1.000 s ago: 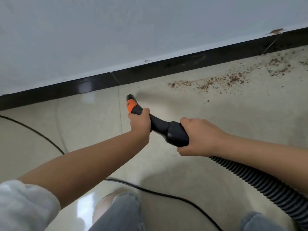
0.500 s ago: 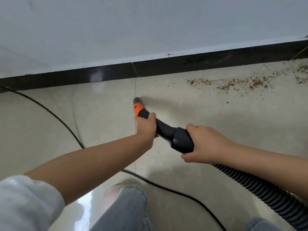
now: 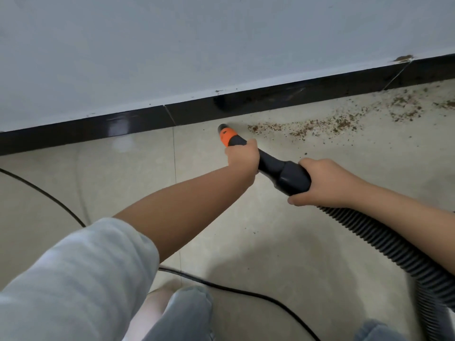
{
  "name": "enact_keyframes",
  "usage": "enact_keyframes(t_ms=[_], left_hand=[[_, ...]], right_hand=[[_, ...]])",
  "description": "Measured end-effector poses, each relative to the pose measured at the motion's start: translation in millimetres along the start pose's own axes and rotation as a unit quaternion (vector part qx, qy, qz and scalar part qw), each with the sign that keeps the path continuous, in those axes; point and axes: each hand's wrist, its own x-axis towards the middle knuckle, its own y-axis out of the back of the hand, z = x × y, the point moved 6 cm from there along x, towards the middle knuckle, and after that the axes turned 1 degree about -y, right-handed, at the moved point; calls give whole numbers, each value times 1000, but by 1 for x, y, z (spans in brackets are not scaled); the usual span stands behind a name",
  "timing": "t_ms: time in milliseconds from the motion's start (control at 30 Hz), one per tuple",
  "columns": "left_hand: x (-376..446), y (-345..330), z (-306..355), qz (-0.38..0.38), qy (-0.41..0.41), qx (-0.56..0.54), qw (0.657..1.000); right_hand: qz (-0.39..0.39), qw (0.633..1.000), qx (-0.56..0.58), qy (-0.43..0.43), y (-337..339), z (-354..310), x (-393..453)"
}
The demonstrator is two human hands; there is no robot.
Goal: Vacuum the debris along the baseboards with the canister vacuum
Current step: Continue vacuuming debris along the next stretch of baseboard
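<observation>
A black vacuum nozzle with an orange collar (image 3: 227, 135) points at the floor just short of the black baseboard (image 3: 270, 99). My left hand (image 3: 242, 159) grips the nozzle right behind the orange collar. My right hand (image 3: 322, 182) grips the thick black cuff (image 3: 290, 178) where the ribbed hose (image 3: 384, 244) joins. Brown crumb debris (image 3: 320, 124) lies in a band along the baseboard, starting just right of the nozzle tip and running to the right edge. The canister is out of view.
A thin black power cord (image 3: 221, 287) loops across the beige tile floor from the left edge (image 3: 49, 196) and passes in front of my knees (image 3: 182, 313). The white wall (image 3: 172, 45) has a chipped spot (image 3: 402, 59) above the baseboard at the right.
The nozzle tip has moved forward and right, from the bare tile near the grout line to the left end of the debris band. Both hands keep the same grip.
</observation>
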Motion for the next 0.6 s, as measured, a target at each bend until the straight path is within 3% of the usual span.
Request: enact_keyframes(t_ms=[267,433,600], left_hand=[[23,53,2,101,2,-1,995],[17,27,10,97,-24,48,994],[9,0,23,113,-28,92,989]], right_hand=[[-46,995,56,62,-30,-25,42],[-69,994,80,4,-24,-4,47],[15,999,-11,-51,-22,11,43]])
